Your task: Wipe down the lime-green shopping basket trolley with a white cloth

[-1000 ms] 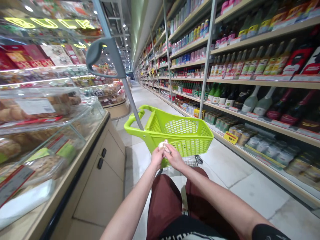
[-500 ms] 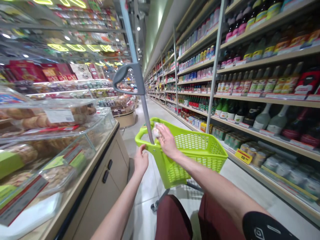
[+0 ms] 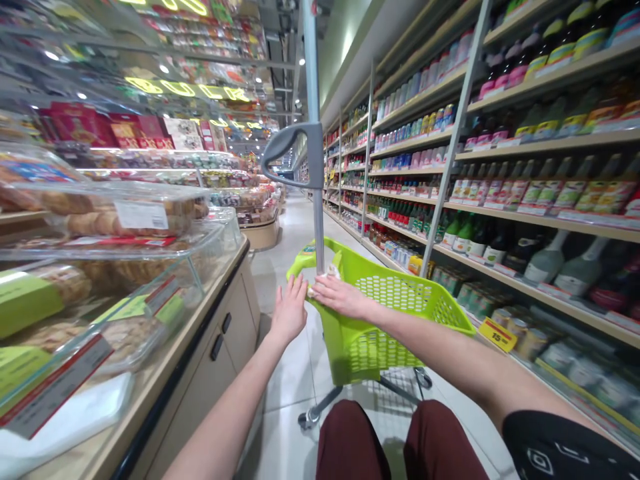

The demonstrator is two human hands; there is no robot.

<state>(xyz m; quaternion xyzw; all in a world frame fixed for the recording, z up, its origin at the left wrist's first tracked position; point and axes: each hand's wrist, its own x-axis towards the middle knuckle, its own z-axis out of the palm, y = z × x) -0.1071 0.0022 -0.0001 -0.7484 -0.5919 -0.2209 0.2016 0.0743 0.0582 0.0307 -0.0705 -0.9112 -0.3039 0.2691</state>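
A lime-green wheeled shopping basket (image 3: 350,340) with perforated sides stands before my knees. My right hand (image 3: 341,298) presses a crumpled white wipe (image 3: 331,272) against the basket's near rim, beside the pole. Most of the wipe is hidden under my fingers. On the rim's left corner rests my left hand (image 3: 290,312), fingers stretched out and slightly apart, holding nothing. From the rim rises a grey upright pole (image 3: 319,230) with a looped grey handle (image 3: 295,157). I cannot see the basket's floor.
To my left, a bakery counter (image 3: 215,313) holds clear boxes (image 3: 120,217) of baked goods. Bottle and can shelves (image 3: 540,220) line the right side, with a yellow price tag (image 3: 497,335) low down. The tiled aisle (image 3: 295,223) runs ahead between them. Castors (image 3: 309,420) carry the basket.
My right hand has lowered the wipe onto the near rim and flattened over it. My left fingers have straightened onto the rim. The view has turned slightly left.
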